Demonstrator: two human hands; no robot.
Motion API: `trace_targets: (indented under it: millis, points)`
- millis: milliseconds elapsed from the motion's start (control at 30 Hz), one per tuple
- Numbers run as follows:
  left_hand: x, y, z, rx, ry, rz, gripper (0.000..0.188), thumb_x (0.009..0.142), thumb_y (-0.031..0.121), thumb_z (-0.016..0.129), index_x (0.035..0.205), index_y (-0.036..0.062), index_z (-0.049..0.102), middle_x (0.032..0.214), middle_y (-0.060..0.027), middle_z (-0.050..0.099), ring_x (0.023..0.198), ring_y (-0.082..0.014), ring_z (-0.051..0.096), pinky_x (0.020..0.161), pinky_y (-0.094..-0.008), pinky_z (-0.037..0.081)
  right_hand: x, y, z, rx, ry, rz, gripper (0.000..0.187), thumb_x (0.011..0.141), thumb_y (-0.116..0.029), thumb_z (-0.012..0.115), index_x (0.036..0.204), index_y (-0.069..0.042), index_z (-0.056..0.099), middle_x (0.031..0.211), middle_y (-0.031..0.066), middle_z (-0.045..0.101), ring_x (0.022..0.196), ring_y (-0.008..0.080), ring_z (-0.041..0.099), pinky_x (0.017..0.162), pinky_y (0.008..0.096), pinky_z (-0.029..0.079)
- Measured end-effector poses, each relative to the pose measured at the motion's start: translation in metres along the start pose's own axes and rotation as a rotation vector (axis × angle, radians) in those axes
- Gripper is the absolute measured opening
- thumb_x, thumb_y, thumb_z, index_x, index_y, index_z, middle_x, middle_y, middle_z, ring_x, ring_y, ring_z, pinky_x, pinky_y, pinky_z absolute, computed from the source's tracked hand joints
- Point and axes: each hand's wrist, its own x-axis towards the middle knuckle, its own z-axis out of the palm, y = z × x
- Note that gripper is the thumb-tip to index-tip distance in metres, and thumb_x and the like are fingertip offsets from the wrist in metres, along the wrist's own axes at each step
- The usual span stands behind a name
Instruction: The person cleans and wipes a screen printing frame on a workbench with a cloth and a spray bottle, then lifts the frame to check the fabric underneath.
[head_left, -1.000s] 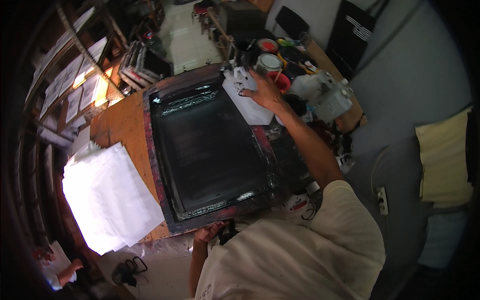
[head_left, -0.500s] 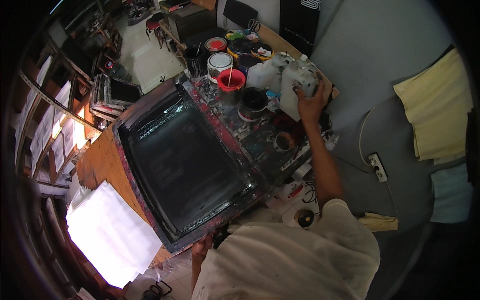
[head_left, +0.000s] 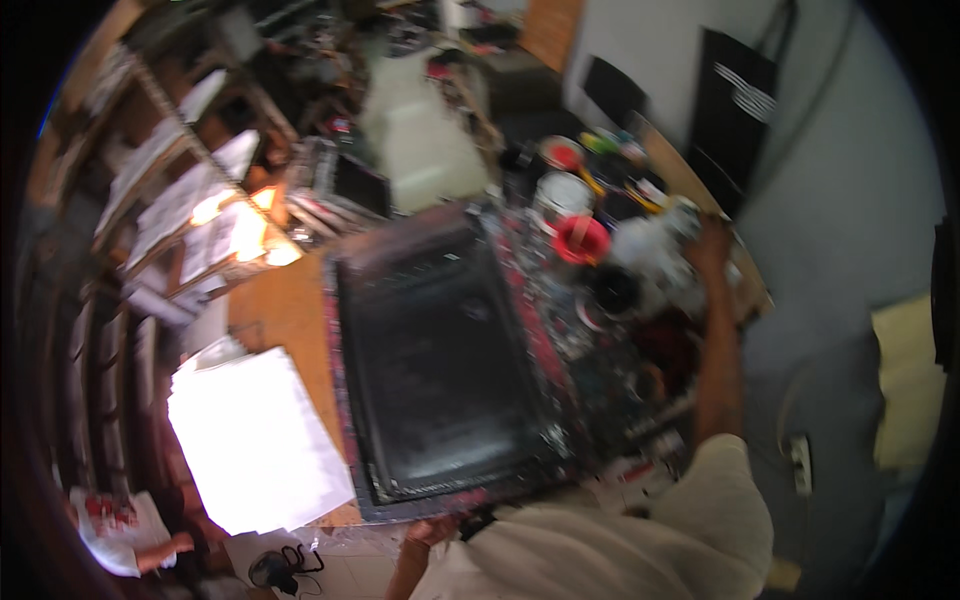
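A large screen printing frame [head_left: 440,350] with dark mesh and a paint-stained rim lies tilted across the table. At its near edge, my left hand [head_left: 432,530] is closed on the rim, partly hidden beneath it. My right hand [head_left: 708,245] reaches to the far right, among cloudy plastic jugs [head_left: 645,245] and bottles. Motion blur hides whether its fingers grip one. Next to the jugs are a red paint tub [head_left: 582,240] with a stick in it, a black-filled pot [head_left: 612,290] and a white can [head_left: 563,197].
A stack of white paper [head_left: 255,440] lies on the wooden table [head_left: 285,310] left of the frame. Racks with sheets [head_left: 190,190] stand further left. At lower left, another person's hand [head_left: 165,550] shows. A power strip [head_left: 800,465] hangs at right.
The view has swung left, so the whole scene sits further right and is blurred. My right hand has shifted from the near jug toward the bottles behind it. Another person has come into view.
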Motion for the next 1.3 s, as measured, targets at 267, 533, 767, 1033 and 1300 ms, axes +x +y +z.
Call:
trace_targets:
  millis: [267,533,767,1033,1300]
  points:
    - [0.005,-0.021,-0.017,-0.008,-0.019,-0.051,0.073,0.071,0.04,0.077,0.132,0.0107,0.048,0.128,-0.008,0.054,0.116,-0.0241,0.053,0.105,-0.0404,0.035,0.024,0.003,-0.012,0.315,-0.159,0.057,0.074,0.054,-0.018,0.083,0.119,-0.009,0.05,0.106,0.0161,0.063,0.106,0.0384,0.056,0.089,0.0422,0.047]
    - [0.015,-0.019,-0.004,0.089,-0.128,-0.007,0.074,0.075,0.05,0.07,0.134,0.0103,0.045,0.126,-0.0072,0.055,0.115,-0.0226,0.053,0.104,-0.0409,0.036,0.019,-0.063,-0.177,1.039,0.641,0.035,0.07,0.077,-0.001,0.072,0.136,0.002,0.035,0.132,0.0162,0.046,0.114,0.0288,0.053,0.1,0.0354,0.042]
    - [0.019,-0.015,0.006,0.026,-0.052,0.161,0.061,0.091,0.037,0.054,0.135,-0.0015,0.037,0.131,-0.0195,0.047,0.112,-0.0289,0.055,0.093,-0.0384,0.051,0.019,-0.267,-0.138,0.92,0.121,-0.457,0.059,0.07,-0.019,0.078,0.119,-0.002,0.049,0.111,0.0219,0.058,0.104,0.0382,0.057,0.087,0.043,0.045]
    - [0.019,0.001,0.047,-0.052,-0.069,0.151,0.053,0.087,0.029,0.063,0.132,0.0059,0.046,0.131,-0.0135,0.052,0.114,-0.0297,0.054,0.105,-0.0471,0.041,0.015,-0.411,0.003,-0.127,-0.549,-0.902,0.065,0.064,-0.033,0.083,0.12,-0.011,0.059,0.102,0.013,0.068,0.096,0.0302,0.065,0.078,0.0416,0.051]
    - [0.018,-0.029,0.018,-0.144,-0.104,0.227,0.047,0.096,0.02,0.051,0.139,0.0069,0.039,0.135,-0.0175,0.048,0.113,-0.027,0.055,0.095,-0.0328,0.047,0.011,-0.454,0.028,-0.316,-0.548,-0.935,0.045,0.065,-0.032,0.083,0.103,-0.012,0.07,0.106,0.0062,0.068,0.105,0.0241,0.062,0.088,0.0398,0.046]
